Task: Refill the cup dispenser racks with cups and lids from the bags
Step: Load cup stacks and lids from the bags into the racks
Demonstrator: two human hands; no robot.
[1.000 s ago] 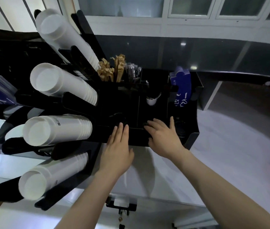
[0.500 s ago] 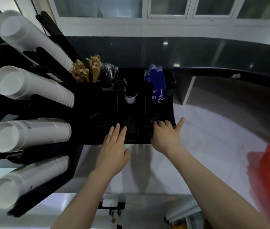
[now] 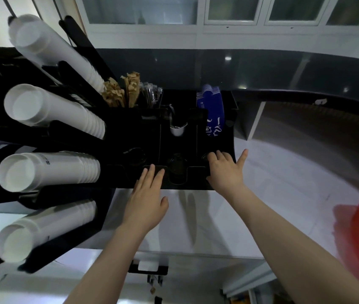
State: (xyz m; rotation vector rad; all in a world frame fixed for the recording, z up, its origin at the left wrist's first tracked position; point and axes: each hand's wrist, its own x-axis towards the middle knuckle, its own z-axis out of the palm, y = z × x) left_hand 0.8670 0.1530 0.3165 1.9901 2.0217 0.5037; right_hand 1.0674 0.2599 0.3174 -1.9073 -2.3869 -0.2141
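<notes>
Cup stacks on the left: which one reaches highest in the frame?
The top stack, slanting up-left above the other three; its open end sits nearest the upper-left corner.

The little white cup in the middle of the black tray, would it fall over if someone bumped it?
Probably, yes. The little white cup looks small and thin-walled, so it is likely very light. Something dark pokes up out of it, which could make it top-heavy. It sits inside a walled slot of the black organizer, so it would likely tip against a wall instead of rolling away.
</notes>
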